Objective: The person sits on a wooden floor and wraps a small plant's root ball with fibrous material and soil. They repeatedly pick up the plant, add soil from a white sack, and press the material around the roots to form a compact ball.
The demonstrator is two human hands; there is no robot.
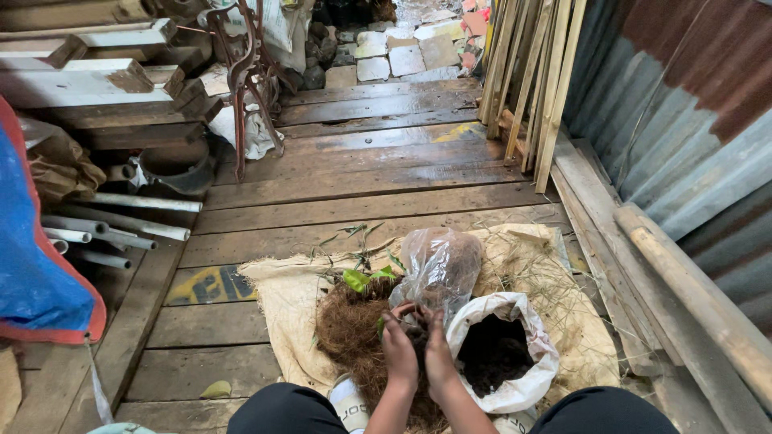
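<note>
Coconut fibre (354, 333), a brown shaggy heap of it, sits on the burlap sack (281, 301) we've spread over the plank floor (362, 185), toward the sack's near edge; our left hand (399, 354) and right hand (438, 354) are pressed side by side right over it, fingers curled in around a small dark clump; we honestly can't tell how tight the hold is, or whether it's fibre or soil in there. Just beside the right hand, a white woven bag (503, 354) stands open with dark soil (492, 354) inside, its rim rolled down; behind the hands a clear plastic bag (441, 265) sits crumpled and upright, touching the white one. A few green leaves (366, 279) poke out at the far edge of the fibre heap, with thin stems above them; dry grass is scattered over the sack's right side. Off the sack, grey pipes (121, 221) lie by the floor's left edge next to a blue tarp (32, 265); wooden slats (531, 80) lean against the corrugated metal wall (683, 120) on the right.
</note>
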